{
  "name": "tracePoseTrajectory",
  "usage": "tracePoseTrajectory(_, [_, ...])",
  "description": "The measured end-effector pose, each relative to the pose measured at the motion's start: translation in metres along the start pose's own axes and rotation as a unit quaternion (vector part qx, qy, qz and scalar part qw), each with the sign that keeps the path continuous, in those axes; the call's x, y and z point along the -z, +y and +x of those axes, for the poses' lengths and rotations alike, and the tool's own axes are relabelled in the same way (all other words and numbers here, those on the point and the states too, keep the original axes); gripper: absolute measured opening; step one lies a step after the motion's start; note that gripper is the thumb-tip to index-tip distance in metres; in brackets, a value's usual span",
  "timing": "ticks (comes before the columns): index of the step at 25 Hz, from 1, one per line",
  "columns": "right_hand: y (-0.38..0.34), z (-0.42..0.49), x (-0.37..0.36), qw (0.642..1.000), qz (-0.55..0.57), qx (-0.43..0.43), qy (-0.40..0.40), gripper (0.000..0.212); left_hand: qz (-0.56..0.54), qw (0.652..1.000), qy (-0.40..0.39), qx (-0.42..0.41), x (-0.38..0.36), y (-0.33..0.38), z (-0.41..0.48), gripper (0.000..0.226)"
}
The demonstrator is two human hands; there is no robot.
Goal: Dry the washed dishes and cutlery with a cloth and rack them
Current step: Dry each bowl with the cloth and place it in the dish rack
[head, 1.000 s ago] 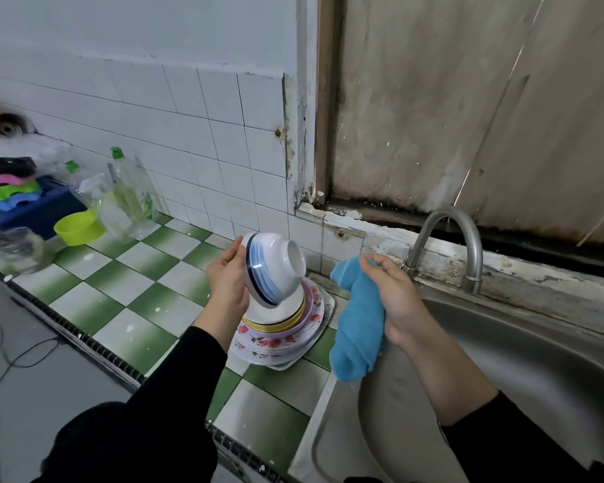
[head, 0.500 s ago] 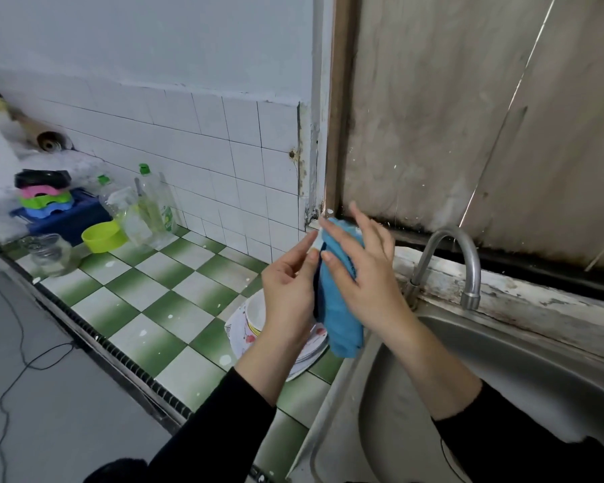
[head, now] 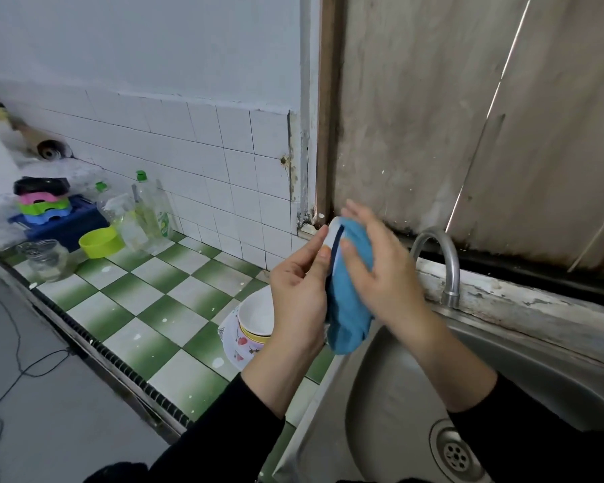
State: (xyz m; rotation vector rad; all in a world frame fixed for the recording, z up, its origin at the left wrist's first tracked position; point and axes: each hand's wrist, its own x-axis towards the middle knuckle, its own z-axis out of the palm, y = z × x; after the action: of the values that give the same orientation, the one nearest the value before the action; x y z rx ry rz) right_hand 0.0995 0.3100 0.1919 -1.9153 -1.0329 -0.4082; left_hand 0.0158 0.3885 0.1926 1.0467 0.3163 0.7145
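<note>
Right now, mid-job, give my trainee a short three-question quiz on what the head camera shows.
1. True or false: the blue cloth lies in the sink.
2. Which hand holds the blue-rimmed bowl? A) left hand B) right hand C) neither
3. Fill in: the stack of dishes stands on the green-and-white checked ____.

Key: 1 false, the right hand presses the cloth against the bowl, above the sink's edge. 2 A. 3 counter.
</note>
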Motion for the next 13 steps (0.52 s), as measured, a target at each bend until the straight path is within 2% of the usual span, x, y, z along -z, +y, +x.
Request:
tracePoseTrajectory(2, [0.015, 0.028, 0.011, 0.976, 0.117, -0.184, 0.011, 0.018, 0.012, 1.0, 0.005, 0.0, -0.007, -0.007, -0.005, 0.031])
tracePoseTrajectory(3, [0.019, 0.033, 0.015, 0.968, 0.127, -0.218, 0.002, 0.016, 0.006, 1.0, 0.016, 0.006, -0.012, -0.009, -0.007, 0.031])
tracePoseTrajectory(4, [0.018, 0.03, 0.017, 0.974, 0.108, -0.198, 0.0, 0.018, -0.013, 0.999, 0.03, 0.018, -0.016, -0.009, -0.009, 0.03])
tracePoseTrajectory(5, [0.012, 0.02, 0.015, 0.99, 0.052, -0.13, 0.014, 0.021, -0.044, 0.998, 0.039, 0.037, -0.019, -0.007, -0.008, 0.029])
tracePoseTrajectory(6, [0.006, 0.004, 0.012, 0.999, -0.002, -0.023, 0.038, 0.027, -0.081, 0.994, 0.045, 0.061, -0.021, -0.005, -0.007, 0.029])
tracePoseTrajectory(7, [0.003, -0.017, 0.009, 0.993, -0.047, 0.084, 0.068, 0.032, -0.111, 0.989, 0.047, 0.084, -0.021, -0.002, -0.005, 0.028])
tracePoseTrajectory(8, [0.008, -0.035, 0.006, 0.98, -0.07, 0.154, 0.108, 0.035, -0.125, 0.986, 0.045, 0.103, -0.023, 0.001, -0.004, 0.026])
tracePoseTrajectory(9, [0.016, -0.047, 0.005, 0.973, -0.058, 0.164, 0.152, 0.036, -0.126, 0.984, 0.047, 0.119, -0.024, 0.0, -0.004, 0.025])
tracePoseTrajectory(12, [0.029, -0.049, 0.014, 0.956, 0.113, -0.011, 0.272, 0.036, -0.121, 0.98, 0.058, 0.146, -0.03, -0.006, -0.008, 0.025])
tracePoseTrajectory(13, [0.027, -0.049, 0.016, 0.953, 0.103, -0.022, 0.285, 0.034, -0.131, 0.977, 0.06, 0.159, -0.032, -0.007, -0.008, 0.026])
